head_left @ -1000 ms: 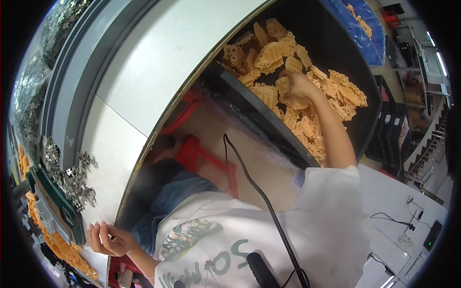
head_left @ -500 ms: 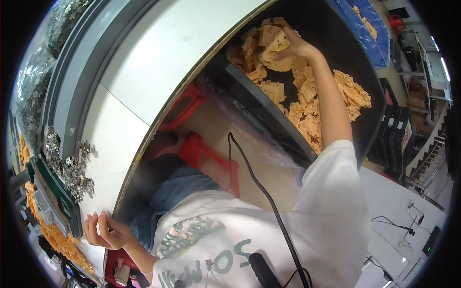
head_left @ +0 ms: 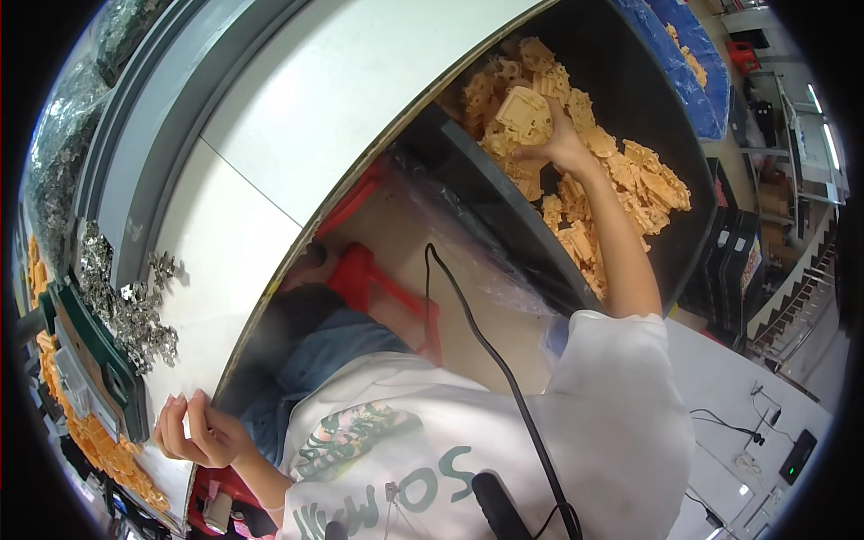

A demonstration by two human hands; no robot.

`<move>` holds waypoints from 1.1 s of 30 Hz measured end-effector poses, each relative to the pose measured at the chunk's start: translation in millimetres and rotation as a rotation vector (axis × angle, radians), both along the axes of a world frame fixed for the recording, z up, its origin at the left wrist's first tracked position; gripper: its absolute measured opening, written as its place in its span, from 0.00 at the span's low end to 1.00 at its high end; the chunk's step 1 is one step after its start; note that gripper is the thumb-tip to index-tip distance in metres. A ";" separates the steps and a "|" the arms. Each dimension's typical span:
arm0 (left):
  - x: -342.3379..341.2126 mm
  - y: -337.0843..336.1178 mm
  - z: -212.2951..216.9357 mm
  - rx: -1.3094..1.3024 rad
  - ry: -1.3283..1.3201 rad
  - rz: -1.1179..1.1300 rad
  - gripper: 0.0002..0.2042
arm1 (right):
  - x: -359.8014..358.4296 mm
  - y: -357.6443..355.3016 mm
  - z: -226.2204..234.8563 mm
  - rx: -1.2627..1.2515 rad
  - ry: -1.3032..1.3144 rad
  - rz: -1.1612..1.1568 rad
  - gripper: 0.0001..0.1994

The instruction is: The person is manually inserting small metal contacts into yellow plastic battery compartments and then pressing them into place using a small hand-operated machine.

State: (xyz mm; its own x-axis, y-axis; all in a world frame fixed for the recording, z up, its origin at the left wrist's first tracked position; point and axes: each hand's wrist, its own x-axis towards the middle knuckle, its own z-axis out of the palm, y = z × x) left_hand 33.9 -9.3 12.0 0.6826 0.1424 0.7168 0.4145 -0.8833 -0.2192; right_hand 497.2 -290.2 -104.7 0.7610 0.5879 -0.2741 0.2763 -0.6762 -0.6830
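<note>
In the black bin at the far right, my right hand is closed round a clump of pale yellow plastic parts, thumb on the near side and fingers on the far side. Many loose yellow-orange plastic parts lie heaped around it. My left hand hovers at the white table's edge on the left, palm up. Its fingers are loosely bent and apart, with nothing seen in them. Close to it on the table lies a pile of small silvery metal pieces.
A green-and-grey fixture stands on the white table, orange parts beyond it. Grey trays and clear bags line the far left. The black bin's wall rises near my right arm. A red stool is below; a black cable crosses my front.
My right hand has come a little nearer with the yellow clump. Parts now cover the dark gap of bin floor that showed beside it. My left hand stays nearly still.
</note>
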 end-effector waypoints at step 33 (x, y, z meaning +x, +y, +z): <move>-65.9 9.8 59.8 -0.451 -0.531 -0.341 0.13 | -283.0 147.6 175.9 1.127 1.194 0.301 0.37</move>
State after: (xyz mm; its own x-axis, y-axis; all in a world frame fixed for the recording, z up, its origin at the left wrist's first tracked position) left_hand -32.1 0.5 71.8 0.3224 0.3418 0.8827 0.0522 -0.9375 0.3439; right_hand 214.2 -142.5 71.3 0.2804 0.9583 0.0551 -0.7038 0.2443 -0.6670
